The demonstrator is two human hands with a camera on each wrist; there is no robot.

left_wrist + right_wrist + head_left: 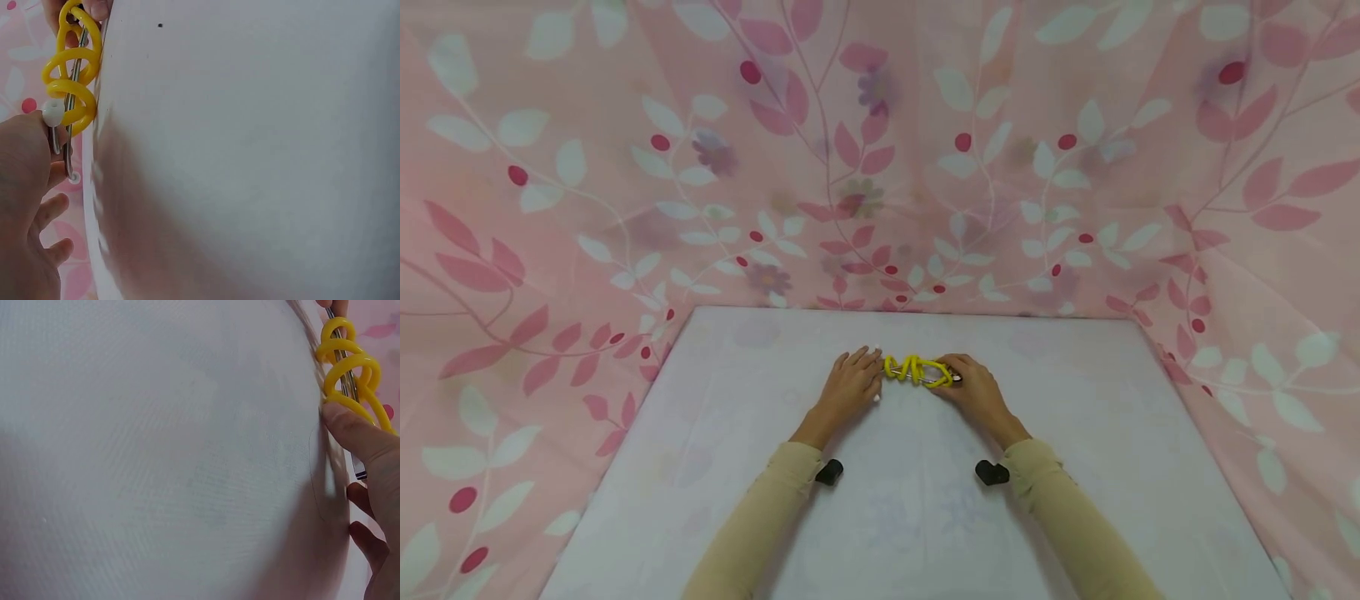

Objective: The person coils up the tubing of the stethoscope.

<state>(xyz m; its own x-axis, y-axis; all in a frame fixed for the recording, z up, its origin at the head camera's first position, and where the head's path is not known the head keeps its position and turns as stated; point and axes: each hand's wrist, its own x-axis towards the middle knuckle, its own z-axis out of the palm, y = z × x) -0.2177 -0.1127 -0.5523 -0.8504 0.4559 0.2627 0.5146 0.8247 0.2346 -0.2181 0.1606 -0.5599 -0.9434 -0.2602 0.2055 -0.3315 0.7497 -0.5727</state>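
Observation:
A yellow coiled tube (914, 368) winds in loops around a slim metal rod piece (75, 69) with white ball tips (54, 112). My left hand (852, 382) holds the metal piece at its white-tipped end, its other fingers spread apart. From the other side, my right hand (974, 388) grips the tube's long end loop, with the thumb (350, 428) on the yellow surface. The flat metal end (358, 464) of the rod piece shows beneath that thumb. Both hands keep the piece lengthwise between them, close over the table.
A white-covered table (917, 517) lies under both arms. Pink leaf-patterned cloth (895, 167) hangs behind it and along both sides. Dark wrist-camera mounts (830, 472) stick out at the cuffs.

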